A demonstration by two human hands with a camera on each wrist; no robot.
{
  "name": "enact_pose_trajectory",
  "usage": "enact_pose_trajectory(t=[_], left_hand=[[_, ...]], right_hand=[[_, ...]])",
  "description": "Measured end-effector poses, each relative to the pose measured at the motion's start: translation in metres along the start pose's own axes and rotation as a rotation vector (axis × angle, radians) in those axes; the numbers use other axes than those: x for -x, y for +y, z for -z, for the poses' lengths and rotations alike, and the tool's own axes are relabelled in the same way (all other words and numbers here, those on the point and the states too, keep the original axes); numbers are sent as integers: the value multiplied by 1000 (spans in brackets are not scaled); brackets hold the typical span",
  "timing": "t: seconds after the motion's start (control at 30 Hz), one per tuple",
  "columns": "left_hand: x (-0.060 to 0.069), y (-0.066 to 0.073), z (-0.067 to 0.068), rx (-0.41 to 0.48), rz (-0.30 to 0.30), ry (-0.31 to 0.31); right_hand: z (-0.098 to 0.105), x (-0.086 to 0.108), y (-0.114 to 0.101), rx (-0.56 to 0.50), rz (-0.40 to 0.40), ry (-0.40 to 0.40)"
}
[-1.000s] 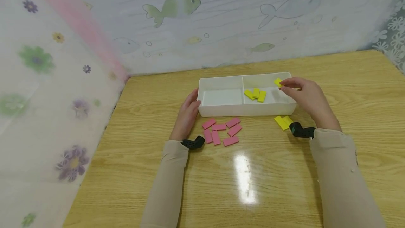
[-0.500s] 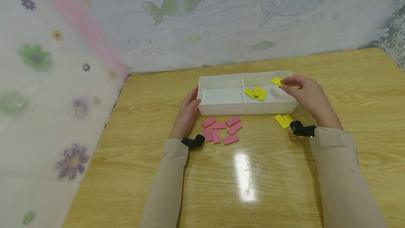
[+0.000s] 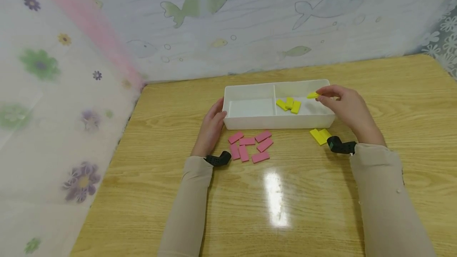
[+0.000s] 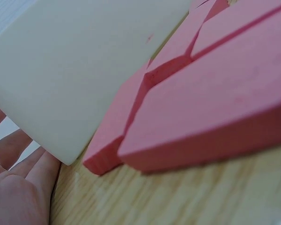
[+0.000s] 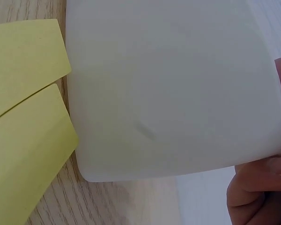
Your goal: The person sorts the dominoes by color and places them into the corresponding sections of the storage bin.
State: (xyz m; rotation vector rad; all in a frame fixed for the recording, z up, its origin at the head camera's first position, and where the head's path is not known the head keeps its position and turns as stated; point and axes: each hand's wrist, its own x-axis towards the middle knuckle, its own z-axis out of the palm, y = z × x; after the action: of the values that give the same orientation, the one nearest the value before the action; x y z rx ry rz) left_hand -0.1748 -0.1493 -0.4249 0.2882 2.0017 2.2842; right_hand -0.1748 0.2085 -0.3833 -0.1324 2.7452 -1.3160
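Observation:
A white two-compartment tray (image 3: 278, 123) stands on the table. My left hand (image 3: 208, 130) rests against its left end, fingers extended; the left wrist view shows those fingers (image 4: 14, 154) beside the tray's corner. Above the right compartment, my right hand (image 3: 351, 110) pinches a yellow piece (image 3: 312, 95) between thumb and fingertips; whether more than one is held I cannot tell. Several yellow tiles (image 3: 295, 107) lie in that compartment. The right wrist view shows the tray wall (image 5: 178, 93) hiding the pinched piece, with part of the right hand (image 5: 264, 187) at the edge.
Several pink tiles (image 3: 247, 141) lie in front of the tray's left half. Two yellow tiles (image 3: 318, 137) lie on the table (image 3: 303, 209) near the tray's front right corner, beside the right wrist camera (image 3: 340, 146). Behind the table is a fish-patterned sheet (image 3: 250, 50).
The yellow piece in my right fingers has tilted and now shows a narrower face. Both hands and the tray otherwise keep their places; the head view has shifted slightly.

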Motion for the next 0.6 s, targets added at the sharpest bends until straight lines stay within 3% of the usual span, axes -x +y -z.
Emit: enact_pose_trajectory(t=[0.13, 0.3, 0.6], left_hand=[[-2, -5, 2, 8, 4, 10], [2, 3, -1, -11, 12, 11], [1, 2, -1, -20, 17, 14]], right_hand=[[0, 0, 0, -1, 0, -2], [1, 0, -1, -3, -7, -6], [1, 1, 1, -10, -22, -3]])
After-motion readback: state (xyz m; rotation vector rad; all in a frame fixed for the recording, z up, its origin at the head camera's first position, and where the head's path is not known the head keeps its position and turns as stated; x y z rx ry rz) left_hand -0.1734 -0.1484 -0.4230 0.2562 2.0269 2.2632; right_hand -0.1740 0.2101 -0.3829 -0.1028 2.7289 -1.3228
